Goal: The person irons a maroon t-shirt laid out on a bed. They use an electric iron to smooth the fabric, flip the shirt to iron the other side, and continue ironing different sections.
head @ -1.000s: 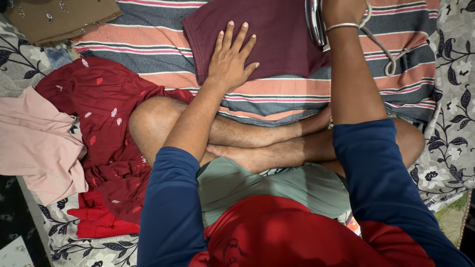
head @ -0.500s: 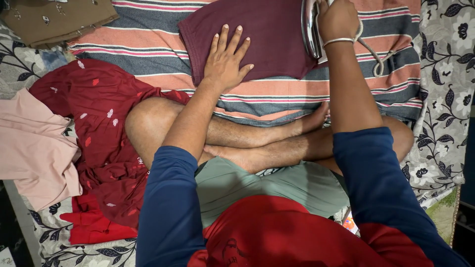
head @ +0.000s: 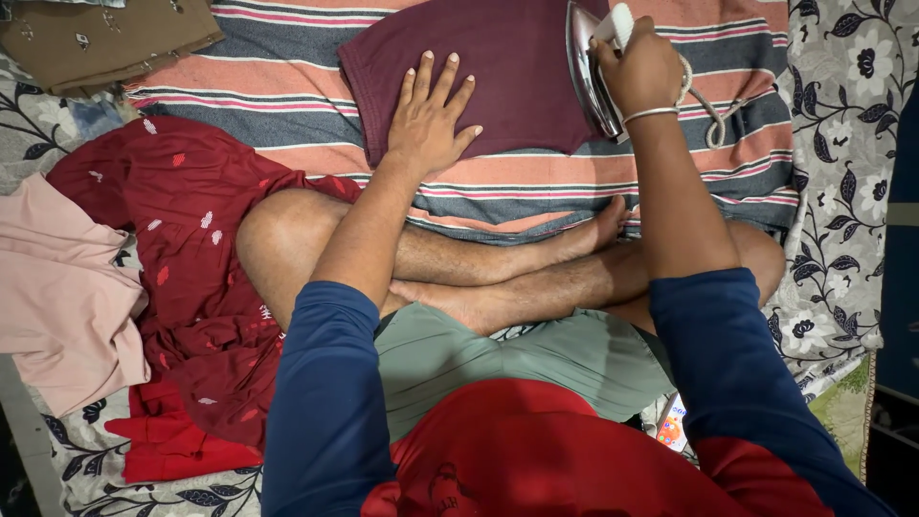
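A maroon garment (head: 522,72) lies flat on a striped cloth (head: 287,91) in front of my crossed legs. My left hand (head: 428,115) rests palm down on the garment's near left part, fingers spread. My right hand (head: 643,69) grips the white handle of a metal clothes iron (head: 586,67), which is tilted on its edge at the garment's right side. The iron's braided cord (head: 713,110) loops to the right over the striped cloth.
A dark red dotted garment (head: 182,239) and a pink one (head: 57,287) are piled at my left. A brown folded cloth (head: 105,33) lies at the far left. A floral sheet (head: 842,144) covers the right side.
My right hand has drawn the iron nearer to me, so more of it shows. My left hand stays pressed on the maroon garment.
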